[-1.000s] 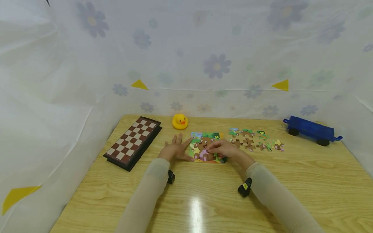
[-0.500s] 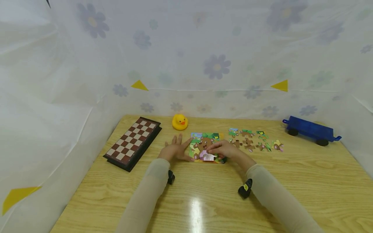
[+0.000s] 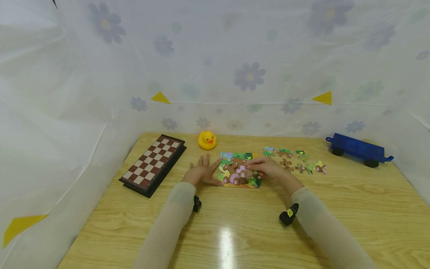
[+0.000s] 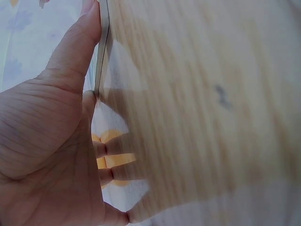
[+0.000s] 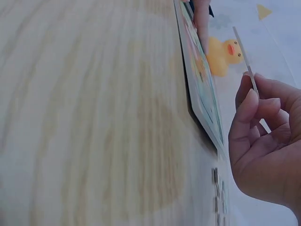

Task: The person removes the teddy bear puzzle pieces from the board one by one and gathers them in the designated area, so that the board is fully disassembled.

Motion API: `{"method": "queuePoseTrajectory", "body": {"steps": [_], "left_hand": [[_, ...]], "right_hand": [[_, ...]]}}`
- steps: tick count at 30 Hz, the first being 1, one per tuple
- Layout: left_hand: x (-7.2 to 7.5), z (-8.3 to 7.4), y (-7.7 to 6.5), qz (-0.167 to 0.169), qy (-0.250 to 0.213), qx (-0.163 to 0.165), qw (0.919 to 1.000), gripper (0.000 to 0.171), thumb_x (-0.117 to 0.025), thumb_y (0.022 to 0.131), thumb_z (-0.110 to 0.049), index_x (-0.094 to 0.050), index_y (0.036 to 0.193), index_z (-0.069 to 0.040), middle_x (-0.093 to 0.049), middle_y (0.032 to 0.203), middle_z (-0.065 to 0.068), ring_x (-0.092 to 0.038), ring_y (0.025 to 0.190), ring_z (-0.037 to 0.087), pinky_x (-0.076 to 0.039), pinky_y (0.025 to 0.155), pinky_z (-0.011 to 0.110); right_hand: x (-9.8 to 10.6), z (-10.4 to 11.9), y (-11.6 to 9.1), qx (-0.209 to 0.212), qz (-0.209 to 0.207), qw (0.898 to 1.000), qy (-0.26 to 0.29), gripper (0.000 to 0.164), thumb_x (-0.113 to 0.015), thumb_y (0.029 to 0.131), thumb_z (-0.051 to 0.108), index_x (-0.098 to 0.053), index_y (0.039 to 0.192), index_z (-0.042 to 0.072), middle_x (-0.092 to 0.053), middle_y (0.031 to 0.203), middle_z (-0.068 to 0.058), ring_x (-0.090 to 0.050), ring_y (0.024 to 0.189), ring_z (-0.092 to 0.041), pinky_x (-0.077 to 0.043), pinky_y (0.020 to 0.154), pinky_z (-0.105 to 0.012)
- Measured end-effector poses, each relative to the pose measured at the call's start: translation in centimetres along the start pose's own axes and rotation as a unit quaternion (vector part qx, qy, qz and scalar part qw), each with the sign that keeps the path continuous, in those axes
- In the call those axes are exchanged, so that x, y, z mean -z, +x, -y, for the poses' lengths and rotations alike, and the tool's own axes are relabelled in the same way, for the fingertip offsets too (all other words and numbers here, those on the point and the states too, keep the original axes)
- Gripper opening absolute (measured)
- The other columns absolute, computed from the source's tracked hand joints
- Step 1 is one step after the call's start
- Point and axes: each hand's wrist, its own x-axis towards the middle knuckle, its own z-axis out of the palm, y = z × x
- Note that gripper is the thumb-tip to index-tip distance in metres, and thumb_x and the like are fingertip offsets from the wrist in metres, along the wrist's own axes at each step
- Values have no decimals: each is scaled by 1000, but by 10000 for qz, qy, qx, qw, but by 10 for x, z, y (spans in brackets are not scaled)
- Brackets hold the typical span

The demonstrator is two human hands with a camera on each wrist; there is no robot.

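Observation:
A bear picture puzzle (image 3: 231, 164) in a flat tray lies mid-table. At its left edge my left hand (image 3: 199, 172) rests with fingers spread, thumb and forefinger touching the corners. My right hand (image 3: 268, 168) pinches a jigsaw piece (image 3: 245, 172) with pink and brown on it, held over the bear's middle. Edge-on in the right wrist view, the thin piece (image 5: 241, 46) stands up from thumb and fingertips, raised above the puzzle tray (image 5: 192, 80). The left wrist view shows my left thumb (image 4: 75, 52) against the tray's side.
Several loose jigsaw pieces (image 3: 286, 164) lie right of the tray. A yellow rubber duck (image 3: 207, 141) sits behind it, a folded checkered game board (image 3: 152, 162) at the left. A blue toy wagon (image 3: 357, 148) stands at the back right, near the white curtain (image 3: 215, 67).
My right hand has lifted the jigsaw piece and moved it slightly right and away from me. The piece briefly showed a bright glare half a second ago. My left hand has stayed still.

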Motion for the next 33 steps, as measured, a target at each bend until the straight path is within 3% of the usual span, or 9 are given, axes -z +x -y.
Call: {"method": "queuePoseTrajectory", "body": {"steps": [8,16,24,33], "left_hand": [[0,-1,-1,12,43,12,10000,101,-63,76,-66,-1,152,-38,15,157,12,13,142,35,0,107,67],[-1,0,0,-1,80,-45,10000,101,-62,76,-67,0,151,-39,16,157,12,13,142,36,0,106,68],[-1,1,1,-7,45,-50,10000,101,-62,76,-67,0,151,-40,16,157,12,13,142,36,0,107,67],[-1,0,0,-34,-2,-15,10000,101,-64,75,-66,-2,151,-40,14,157,13,12,142,36,0,107,67]], "right_hand": [[28,-8,-13,-52,-251,9996,99,41,-60,94,17,-55,126,-8,-53,71,4,-36,46,-6,-43,51,-22],[60,-24,-34,45,-490,9986,208,40,-59,95,17,-55,128,-6,-64,89,9,-38,50,-7,-45,54,-23],[96,-31,-64,-154,-846,9958,305,32,-61,94,20,-64,123,8,-57,78,7,-39,52,-7,-45,56,-25],[131,-42,-96,-169,-1108,9935,214,19,-58,95,20,-72,105,29,-55,74,9,-40,52,-6,-47,56,-25]]}}
